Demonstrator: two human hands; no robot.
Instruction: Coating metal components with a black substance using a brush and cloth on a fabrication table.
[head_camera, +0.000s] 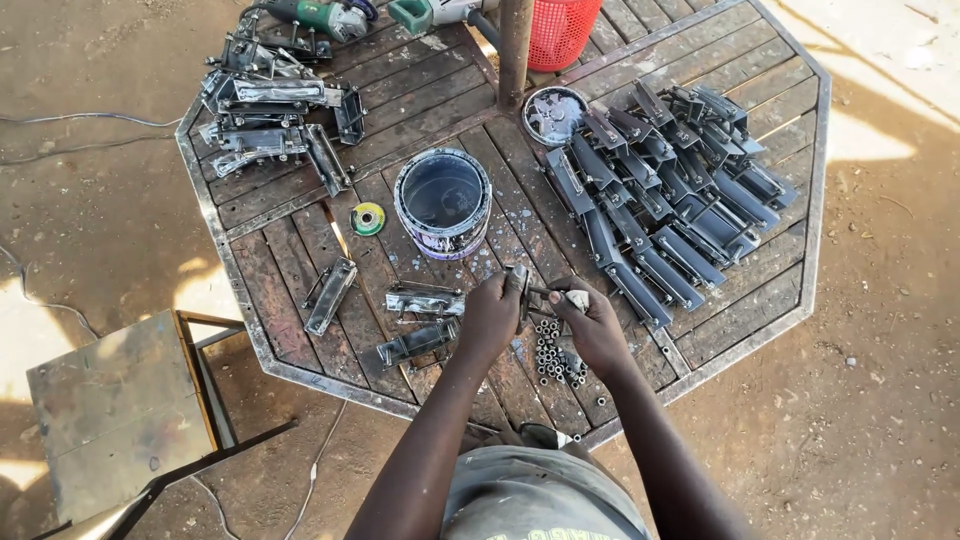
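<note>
Just below the middle of the frame, the left hand (489, 318) and the right hand (594, 325) are both closed around one small metal latch piece (530, 292), held between them above the table; the right fingers also pinch a pale scrap whose kind I cannot tell. Directly beneath the hands lies a loose heap of small metal nuts (556, 360), too many and too small to count. Left of the hands lie three separate unpainted latch assemblies (424, 300), one of them set further off toward the left. At the upper left sits a stack of bare metal assemblies (270, 100), perhaps half a dozen, overlapping so the count is unsure. At the right, a larger pile of dark painted pieces (665, 190) lies in rows, well over a dozen. One open paint can (443, 200) stands at centre, its lid (553, 113) near the pole (515, 45), and one small yellow-green disc (368, 218) lies to its left. Two power tools (330, 15) and one red basket (562, 30) occupy the top edge. The table (790, 290) is octagonal, wooden slats in a metal frame, standing on sandy ground, with a metal stool (110, 400) at the lower left.
</note>
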